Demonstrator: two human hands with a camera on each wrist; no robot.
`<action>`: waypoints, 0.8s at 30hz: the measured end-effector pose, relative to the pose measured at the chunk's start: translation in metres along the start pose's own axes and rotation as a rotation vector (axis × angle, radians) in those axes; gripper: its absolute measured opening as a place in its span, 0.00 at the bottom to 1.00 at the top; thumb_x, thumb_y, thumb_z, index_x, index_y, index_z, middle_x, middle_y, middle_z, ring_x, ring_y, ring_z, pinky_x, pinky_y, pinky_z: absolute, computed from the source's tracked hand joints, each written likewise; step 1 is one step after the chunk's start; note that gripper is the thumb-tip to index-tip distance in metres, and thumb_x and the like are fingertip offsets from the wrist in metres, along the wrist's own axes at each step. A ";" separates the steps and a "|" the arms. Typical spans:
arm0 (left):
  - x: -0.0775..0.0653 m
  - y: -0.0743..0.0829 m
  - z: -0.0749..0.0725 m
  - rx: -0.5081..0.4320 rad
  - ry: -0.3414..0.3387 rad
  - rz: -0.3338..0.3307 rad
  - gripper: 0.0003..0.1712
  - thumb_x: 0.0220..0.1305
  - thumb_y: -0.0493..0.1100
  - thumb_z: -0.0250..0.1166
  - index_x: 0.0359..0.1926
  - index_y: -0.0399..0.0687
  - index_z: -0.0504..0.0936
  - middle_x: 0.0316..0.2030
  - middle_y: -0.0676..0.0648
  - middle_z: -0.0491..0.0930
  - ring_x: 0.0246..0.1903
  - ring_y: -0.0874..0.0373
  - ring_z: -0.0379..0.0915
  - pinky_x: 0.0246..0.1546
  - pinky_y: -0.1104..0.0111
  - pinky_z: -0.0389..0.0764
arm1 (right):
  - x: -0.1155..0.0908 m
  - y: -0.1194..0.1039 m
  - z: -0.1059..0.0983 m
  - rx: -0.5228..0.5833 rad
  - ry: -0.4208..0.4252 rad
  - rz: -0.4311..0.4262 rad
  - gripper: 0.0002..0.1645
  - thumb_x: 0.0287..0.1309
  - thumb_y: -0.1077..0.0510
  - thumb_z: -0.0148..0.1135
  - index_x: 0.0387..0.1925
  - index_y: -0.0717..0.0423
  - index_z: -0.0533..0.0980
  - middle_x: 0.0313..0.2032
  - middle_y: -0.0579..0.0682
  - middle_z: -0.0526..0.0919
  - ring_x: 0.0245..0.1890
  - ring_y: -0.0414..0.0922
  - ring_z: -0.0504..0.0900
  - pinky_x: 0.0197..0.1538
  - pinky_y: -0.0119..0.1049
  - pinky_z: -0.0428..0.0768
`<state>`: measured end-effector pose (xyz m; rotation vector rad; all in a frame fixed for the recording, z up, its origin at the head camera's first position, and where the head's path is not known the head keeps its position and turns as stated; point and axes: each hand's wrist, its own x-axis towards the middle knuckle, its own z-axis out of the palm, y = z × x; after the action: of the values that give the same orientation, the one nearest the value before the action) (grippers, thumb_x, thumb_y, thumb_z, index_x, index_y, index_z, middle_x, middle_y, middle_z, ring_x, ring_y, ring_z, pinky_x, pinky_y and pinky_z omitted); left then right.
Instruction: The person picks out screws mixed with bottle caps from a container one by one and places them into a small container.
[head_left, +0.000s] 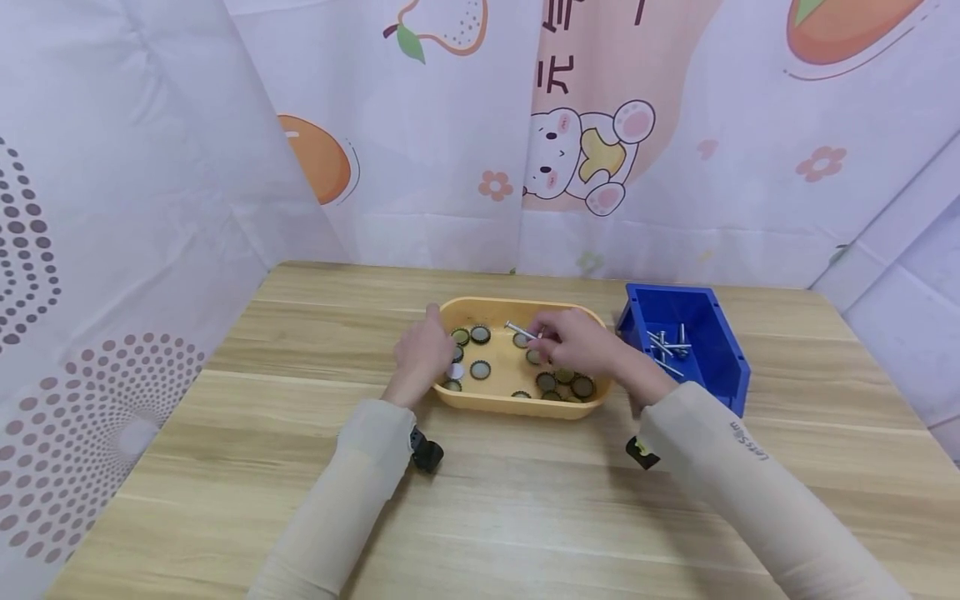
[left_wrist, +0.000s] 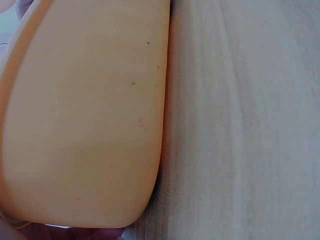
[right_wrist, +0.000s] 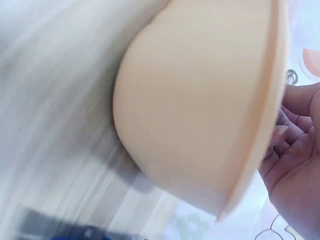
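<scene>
A shallow yellow plastic basin (head_left: pixel 517 407) stands on the table with several bottle caps (head_left: pixel 481 369) lying inside, many bunched at its right end. My left hand (head_left: pixel 423 346) grips the left end of the basin at its rim; its fingers are mostly hidden in the left wrist view. Above the basin's right half, my right hand (head_left: pixel 577 340) pinches a long metal screw (head_left: pixel 520 331) between thumb and fingers, its head pointing left. In the right wrist view the screw's round head (right_wrist: pixel 292 76) shows past the basin's rim.
To the right of the basin, close to my right forearm, stands a blue plastic bin (head_left: pixel 723 367) with several metal screws (head_left: pixel 667 344) in it. A printed curtain (head_left: pixel 435 167) hangs behind the wooden table (head_left: pixel 525 500).
</scene>
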<state>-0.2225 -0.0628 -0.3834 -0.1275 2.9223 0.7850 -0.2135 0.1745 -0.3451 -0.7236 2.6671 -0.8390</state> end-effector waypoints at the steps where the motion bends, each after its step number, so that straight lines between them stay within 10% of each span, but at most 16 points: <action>1: 0.000 0.000 0.000 0.001 0.002 0.003 0.20 0.68 0.41 0.52 0.60 0.44 0.65 0.29 0.43 0.79 0.27 0.49 0.76 0.23 0.64 0.68 | -0.001 0.000 -0.002 0.007 -0.002 0.015 0.09 0.69 0.59 0.56 0.43 0.60 0.78 0.27 0.56 0.85 0.20 0.39 0.73 0.24 0.31 0.70; 24: -0.001 0.002 0.000 0.008 -0.003 -0.002 0.20 0.68 0.42 0.53 0.59 0.44 0.65 0.30 0.43 0.79 0.26 0.49 0.76 0.22 0.65 0.69 | -0.039 0.026 -0.073 -0.043 0.163 0.089 0.09 0.69 0.60 0.55 0.42 0.62 0.77 0.27 0.53 0.85 0.23 0.41 0.81 0.28 0.33 0.79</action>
<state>-0.2220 -0.0616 -0.3822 -0.1275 2.9216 0.7722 -0.2180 0.2472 -0.2990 -0.5630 2.8456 -0.8531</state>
